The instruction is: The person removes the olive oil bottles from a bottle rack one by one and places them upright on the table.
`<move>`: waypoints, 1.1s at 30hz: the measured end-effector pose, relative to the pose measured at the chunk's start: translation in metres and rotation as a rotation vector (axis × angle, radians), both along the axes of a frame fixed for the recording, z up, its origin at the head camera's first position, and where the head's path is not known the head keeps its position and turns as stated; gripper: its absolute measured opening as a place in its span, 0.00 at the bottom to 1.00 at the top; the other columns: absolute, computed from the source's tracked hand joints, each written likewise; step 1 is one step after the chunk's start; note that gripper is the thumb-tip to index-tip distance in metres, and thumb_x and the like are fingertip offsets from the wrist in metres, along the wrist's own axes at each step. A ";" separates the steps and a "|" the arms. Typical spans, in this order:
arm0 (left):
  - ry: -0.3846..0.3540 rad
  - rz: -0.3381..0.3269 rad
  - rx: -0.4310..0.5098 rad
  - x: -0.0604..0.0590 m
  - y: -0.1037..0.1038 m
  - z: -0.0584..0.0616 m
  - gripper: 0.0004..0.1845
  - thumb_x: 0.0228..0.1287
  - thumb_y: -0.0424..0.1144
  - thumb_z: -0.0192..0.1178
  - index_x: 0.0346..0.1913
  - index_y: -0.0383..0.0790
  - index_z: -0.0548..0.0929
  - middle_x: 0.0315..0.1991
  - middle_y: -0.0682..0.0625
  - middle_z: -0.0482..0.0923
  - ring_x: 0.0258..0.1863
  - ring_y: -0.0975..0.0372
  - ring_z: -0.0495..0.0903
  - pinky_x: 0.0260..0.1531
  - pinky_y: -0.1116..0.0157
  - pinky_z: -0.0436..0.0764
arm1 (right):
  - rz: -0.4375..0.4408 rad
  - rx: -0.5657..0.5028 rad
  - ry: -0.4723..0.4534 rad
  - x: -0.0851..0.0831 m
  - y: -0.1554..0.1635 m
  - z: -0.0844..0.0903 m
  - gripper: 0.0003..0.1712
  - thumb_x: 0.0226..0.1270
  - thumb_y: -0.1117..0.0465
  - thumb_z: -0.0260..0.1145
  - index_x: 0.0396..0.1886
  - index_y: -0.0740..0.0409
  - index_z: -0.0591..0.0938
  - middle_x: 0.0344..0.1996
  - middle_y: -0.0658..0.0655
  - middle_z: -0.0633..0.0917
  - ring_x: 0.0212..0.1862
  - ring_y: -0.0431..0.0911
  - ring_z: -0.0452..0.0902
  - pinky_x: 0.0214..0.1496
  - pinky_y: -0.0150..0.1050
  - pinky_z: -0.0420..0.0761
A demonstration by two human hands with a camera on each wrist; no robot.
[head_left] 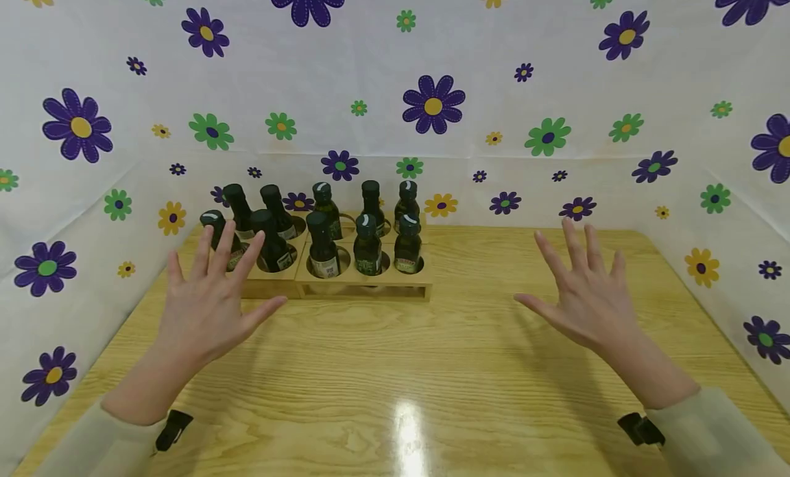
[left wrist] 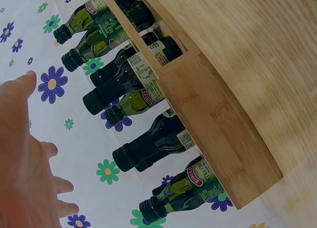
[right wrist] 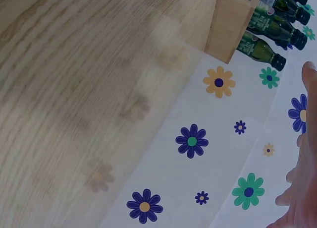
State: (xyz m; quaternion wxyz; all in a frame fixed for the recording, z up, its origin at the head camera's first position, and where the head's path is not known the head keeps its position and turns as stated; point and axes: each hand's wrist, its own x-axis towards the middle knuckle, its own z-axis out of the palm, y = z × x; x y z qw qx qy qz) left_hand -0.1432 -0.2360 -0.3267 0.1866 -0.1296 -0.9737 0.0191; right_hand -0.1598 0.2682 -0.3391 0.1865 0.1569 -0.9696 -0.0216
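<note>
Dark glass oil bottles (head_left: 324, 247) stand loosely in a wooden rack (head_left: 364, 287) at the counter's (head_left: 395, 367) far left; the empty, spread left hand (head_left: 206, 306), nearest them, could topple one, while the right hand (head_left: 586, 299) hovers equally spread.

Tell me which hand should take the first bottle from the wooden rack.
Probably the left. The left hand hovers open right in front of the wooden rack, its fingers overlapping the nearest bottle in the head view. The right hand, also open, hovers over bare table, well clear of the rack.
</note>
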 end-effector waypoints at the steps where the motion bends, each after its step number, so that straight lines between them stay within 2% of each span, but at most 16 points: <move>1: 0.003 0.000 0.000 0.000 -0.001 0.000 0.52 0.59 0.74 0.51 0.79 0.57 0.41 0.78 0.46 0.27 0.75 0.45 0.34 0.59 0.30 0.40 | 0.002 0.005 0.001 -0.001 -0.001 0.001 0.58 0.58 0.25 0.56 0.80 0.44 0.45 0.77 0.59 0.34 0.75 0.62 0.29 0.59 0.76 0.47; 9: 0.001 0.019 -0.025 0.000 -0.006 0.003 0.53 0.58 0.74 0.50 0.79 0.57 0.40 0.77 0.48 0.24 0.75 0.45 0.31 0.58 0.29 0.39 | -0.001 0.039 -0.019 -0.006 -0.012 0.006 0.57 0.59 0.25 0.55 0.79 0.46 0.45 0.77 0.58 0.31 0.75 0.61 0.26 0.58 0.76 0.48; 17: -0.008 0.055 -0.007 -0.001 -0.022 -0.001 0.54 0.58 0.74 0.51 0.79 0.57 0.38 0.78 0.40 0.33 0.74 0.47 0.28 0.58 0.29 0.37 | 0.005 0.019 -0.042 -0.015 -0.027 0.006 0.57 0.60 0.26 0.55 0.80 0.44 0.43 0.77 0.62 0.37 0.75 0.61 0.29 0.60 0.75 0.48; 25: -0.062 0.124 0.028 0.000 -0.047 -0.009 0.52 0.61 0.73 0.48 0.79 0.55 0.37 0.76 0.47 0.20 0.73 0.49 0.20 0.56 0.29 0.31 | 0.023 -0.004 -0.080 -0.029 -0.046 0.004 0.57 0.61 0.25 0.53 0.79 0.42 0.39 0.76 0.57 0.30 0.75 0.58 0.24 0.61 0.74 0.45; 33: -0.081 0.165 0.089 -0.002 -0.068 -0.018 0.52 0.63 0.71 0.48 0.78 0.54 0.34 0.76 0.43 0.21 0.73 0.47 0.22 0.56 0.28 0.32 | 0.088 -0.060 -0.103 -0.041 -0.068 -0.002 0.57 0.62 0.25 0.53 0.80 0.44 0.41 0.77 0.60 0.36 0.76 0.58 0.27 0.63 0.73 0.46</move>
